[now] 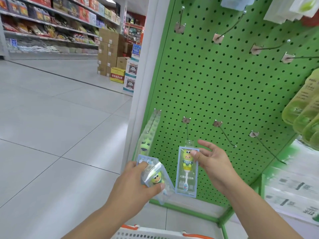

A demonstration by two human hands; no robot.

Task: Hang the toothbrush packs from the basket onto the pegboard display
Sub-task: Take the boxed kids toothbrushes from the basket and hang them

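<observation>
Two hands (211,163) (136,183), upright toothbrush pack (187,171) on hook (187,131), head down

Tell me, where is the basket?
The basket sits at the very bottom of the head view, below both arms and in front of the green pegboard; only its white rim and orange handles show.

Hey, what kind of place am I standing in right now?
Most likely a supermarket or grocery shop aisle. Long shelves stocked with packaged goods run along the left, cartons are stacked on the floor, and a green pegboard with hooks carries hanging toothbrush packs.
</observation>
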